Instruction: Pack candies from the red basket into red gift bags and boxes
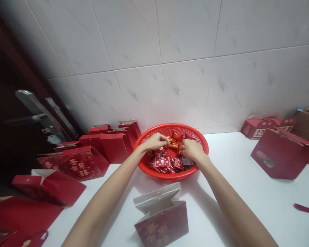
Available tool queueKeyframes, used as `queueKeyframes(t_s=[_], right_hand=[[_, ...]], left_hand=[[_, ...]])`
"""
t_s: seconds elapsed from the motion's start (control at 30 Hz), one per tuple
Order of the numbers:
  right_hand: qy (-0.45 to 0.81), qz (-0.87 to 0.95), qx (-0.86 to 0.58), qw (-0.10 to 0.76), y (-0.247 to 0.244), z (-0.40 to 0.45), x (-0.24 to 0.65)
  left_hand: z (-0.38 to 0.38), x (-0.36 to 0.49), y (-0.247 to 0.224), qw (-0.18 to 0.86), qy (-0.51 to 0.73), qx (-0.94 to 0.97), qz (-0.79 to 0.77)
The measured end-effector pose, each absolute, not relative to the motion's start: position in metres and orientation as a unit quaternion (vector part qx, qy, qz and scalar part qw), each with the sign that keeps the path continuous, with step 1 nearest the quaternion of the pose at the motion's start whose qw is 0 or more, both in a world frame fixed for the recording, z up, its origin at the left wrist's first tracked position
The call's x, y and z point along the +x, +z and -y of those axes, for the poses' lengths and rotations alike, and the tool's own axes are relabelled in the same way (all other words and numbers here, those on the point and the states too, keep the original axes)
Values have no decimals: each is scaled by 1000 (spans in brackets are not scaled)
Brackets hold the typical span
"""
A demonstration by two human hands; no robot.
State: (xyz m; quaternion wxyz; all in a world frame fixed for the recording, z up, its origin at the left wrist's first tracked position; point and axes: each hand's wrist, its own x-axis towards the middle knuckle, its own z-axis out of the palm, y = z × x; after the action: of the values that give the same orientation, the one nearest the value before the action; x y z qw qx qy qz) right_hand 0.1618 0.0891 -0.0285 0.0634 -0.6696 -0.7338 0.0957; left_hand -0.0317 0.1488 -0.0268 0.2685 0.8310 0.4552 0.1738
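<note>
A red plastic basket with a perforated wall holds wrapped candies in red, gold and dotted wrappers. My left hand reaches in over the left side, fingers pinched at an orange-and-gold wrapped candy. From the right, my right hand is closed, with a gold-wrapped candy at its curled fingertips. Its palm side is hidden. Between my forearms, nearer to me, stands a red paper gift bag with its mouth open and pale lining showing.
Several red gift bags crowd the left of the white table. On the right are another bag, red boxes, a cardboard box and a dark red ribbon. Behind is a tiled wall; a door handle shows at left.
</note>
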Motion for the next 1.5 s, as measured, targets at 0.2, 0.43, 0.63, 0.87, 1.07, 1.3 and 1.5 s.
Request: queueKeyframes(t_s=[0.2, 0.43, 0.63, 0.87, 1.07, 1.3, 1.5], right_hand=[[72, 727, -670, 132, -27, -90, 162], [60, 717, -654, 232, -24, -90, 162], [147, 733, -570, 342, -17, -85, 163], [303, 725, -450, 423, -7, -69, 156], [387, 698, -387, 462, 5, -59, 161], [253, 686, -453, 510, 5, -67, 186], [225, 688, -482, 494, 4, -71, 194]], left_hand=[[-142, -62, -17, 41, 155, 754, -637], [-129, -59, -20, 39, -32, 786, -617], [-110, -69, -8, 166, 195, 758, -600], [-70, -59, 2, 378, 472, 669, -433], [-63, -43, 1, 420, 485, 661, -389], [-92, -59, -6, 212, 203, 741, -604], [-110, -49, -19, 176, -35, 766, -617]])
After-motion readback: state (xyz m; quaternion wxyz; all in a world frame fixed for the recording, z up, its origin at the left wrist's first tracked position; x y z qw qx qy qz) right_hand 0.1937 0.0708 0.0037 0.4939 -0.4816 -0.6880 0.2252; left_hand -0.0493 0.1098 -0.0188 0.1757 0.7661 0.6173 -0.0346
